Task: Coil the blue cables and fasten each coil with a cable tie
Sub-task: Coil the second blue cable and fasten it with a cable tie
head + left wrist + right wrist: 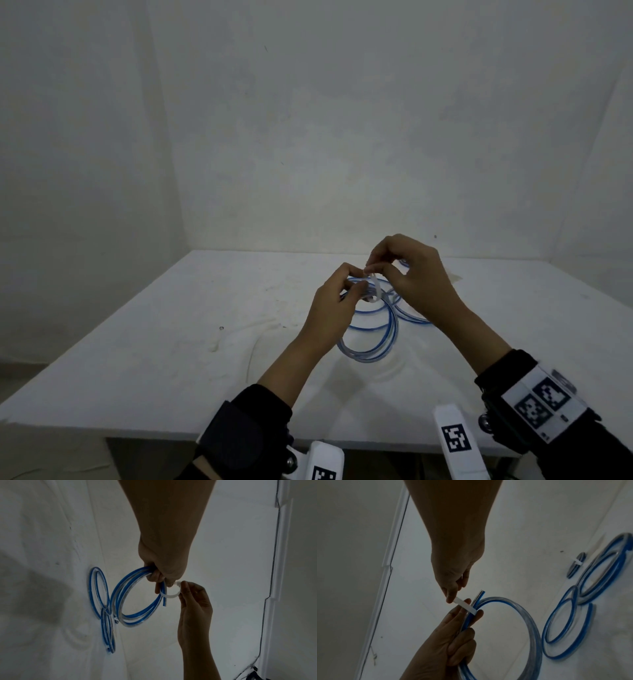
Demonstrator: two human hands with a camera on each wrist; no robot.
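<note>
On the white table [137, 342], near its far edge, the left hand [330, 308] grips the blue cable coil [130, 601] lifted above the surface. The right hand [411, 274] pinches the white cable tie [171, 595], looped around the strands. If the grip loosens, the springy coil may open; the tie tip may miss its head.

The held blue-and-clear cable coil [371, 337] is hanging above the white tabletop [171, 342]; a second such coil [409, 310] is lying right of it, behind the right hand [416, 274].
</note>
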